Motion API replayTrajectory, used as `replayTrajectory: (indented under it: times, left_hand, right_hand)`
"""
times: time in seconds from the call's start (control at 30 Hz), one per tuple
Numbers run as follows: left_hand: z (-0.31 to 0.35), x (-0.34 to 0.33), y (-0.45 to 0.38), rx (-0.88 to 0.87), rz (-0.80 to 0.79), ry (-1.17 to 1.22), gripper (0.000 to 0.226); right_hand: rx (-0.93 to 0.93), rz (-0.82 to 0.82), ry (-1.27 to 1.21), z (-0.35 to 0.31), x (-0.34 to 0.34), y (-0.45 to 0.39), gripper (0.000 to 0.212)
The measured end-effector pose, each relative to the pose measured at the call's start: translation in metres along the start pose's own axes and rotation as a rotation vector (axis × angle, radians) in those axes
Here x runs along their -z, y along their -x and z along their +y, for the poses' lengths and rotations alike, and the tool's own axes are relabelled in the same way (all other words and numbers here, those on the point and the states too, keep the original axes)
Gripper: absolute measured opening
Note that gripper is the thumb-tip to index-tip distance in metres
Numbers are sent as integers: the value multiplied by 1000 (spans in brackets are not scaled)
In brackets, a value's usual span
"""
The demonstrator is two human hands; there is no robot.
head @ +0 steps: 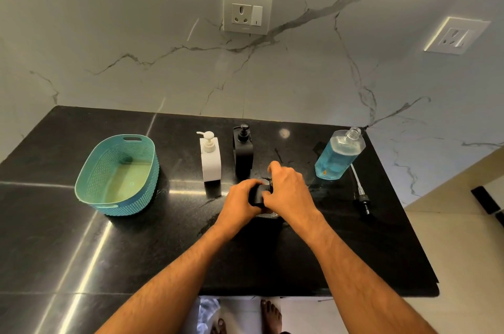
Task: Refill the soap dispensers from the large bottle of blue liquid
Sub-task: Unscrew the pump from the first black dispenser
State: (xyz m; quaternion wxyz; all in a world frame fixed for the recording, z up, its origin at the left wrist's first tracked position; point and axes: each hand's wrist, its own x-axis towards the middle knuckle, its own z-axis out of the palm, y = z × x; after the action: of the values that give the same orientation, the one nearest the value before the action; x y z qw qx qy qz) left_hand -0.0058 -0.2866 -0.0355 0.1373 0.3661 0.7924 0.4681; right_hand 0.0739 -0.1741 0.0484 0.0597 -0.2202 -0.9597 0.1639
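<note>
Both grips close on one black dispenser (pixel 259 194) at the middle of my bench (pixel 81 224), left hand (pixel 240 202) curled round its body, right hand (pixel 291 189) pinching its top, while the uncapped blue bottle (pixel 336 156) stands well right, near the wall.

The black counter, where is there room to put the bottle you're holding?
Bare patches: between the teal basket and the white dispenser, and the near counter in front of the basket. It's crowded right of both hands, by the blue liquid bottle and loose pump.
</note>
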Motion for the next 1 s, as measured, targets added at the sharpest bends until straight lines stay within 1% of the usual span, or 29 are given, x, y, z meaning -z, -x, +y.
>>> replayTrajectory:
  times: [0.03,0.1,0.17,0.27,0.37,0.4,0.47,0.53,0.7,1.0]
  left_hand:
    - [0,0,0,6,-3,-2,56]
    - [-1,0,0,10,-5,-5,51]
    - [-1,0,-1,9,-7,-9,48]
    - [-1,1,-2,12,-14,-9,52]
    - [-2,1,-4,13,-40,-26,55]
    - [-3,1,-4,12,-51,-32,55]
    - [-4,2,-5,14,-69,-38,53]
    - [-4,2,-6,14,-79,-41,52]
    - [-5,4,-7,18,-104,-51,55]
    - [-8,0,-7,36,-77,-78,57]
  right_hand:
    - [4,-26,-25,0,1,-1,44]
    - [20,-86,-56,0,2,-1,52]
    - [20,-81,-25,-1,2,-1,54]
    - [-27,-19,40,-1,2,-1,42]
    - [-42,-48,36,-1,3,-1,26]
    - [-35,-69,22,-1,4,-1,26]
    - [-18,-92,12,-2,4,-1,33]
    - [-16,-74,20,-3,4,0,35]
    - [-27,-68,33,-4,6,0,19]
    - [-38,-7,21,-1,33,1,22]
